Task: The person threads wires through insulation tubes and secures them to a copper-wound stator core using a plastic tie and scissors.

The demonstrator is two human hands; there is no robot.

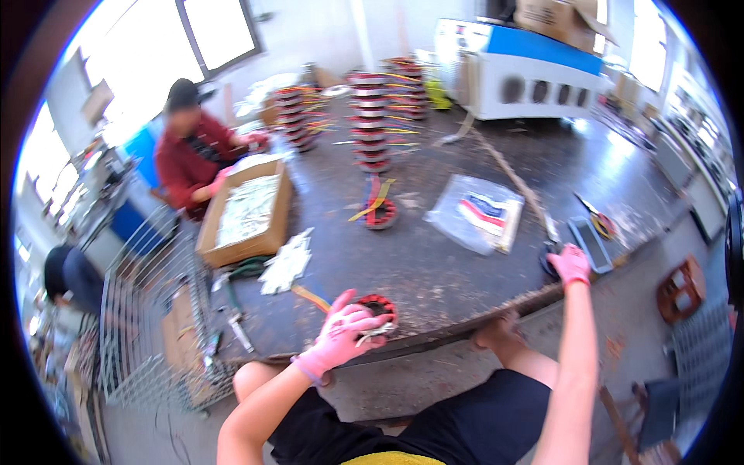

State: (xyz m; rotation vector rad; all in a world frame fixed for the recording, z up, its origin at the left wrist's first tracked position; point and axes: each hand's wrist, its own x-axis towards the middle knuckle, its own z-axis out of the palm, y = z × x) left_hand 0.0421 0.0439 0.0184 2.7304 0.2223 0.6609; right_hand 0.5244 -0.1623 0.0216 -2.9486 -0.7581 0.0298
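Note:
My left hand point(346, 329), in a pink glove, is at the table's near edge, its fingers closed on a ring-shaped motor stator point(379, 304) with red windings. Yellow and orange wires point(311, 297) stick out to the left of it, and a thin white strip point(378, 332) shows by my fingertips. Farther right, my right hand point(571, 264), also gloved in pink, has its fingers closed at a small dark round thing point(548, 262) lying on the table; its kind cannot be made out. Beside that hand lies a phone point(590, 244) with a pale blue case or screen.
Another stator point(380, 215) stands mid-table before stacked stators point(370, 124). A carton of white strips point(246, 213), loose strips point(287, 262) and a plastic bag point(477, 213) lie around. Scissors point(597, 217) lie right. Across the left side sits a co-worker point(194, 147); a wire cage point(147, 310) stands left.

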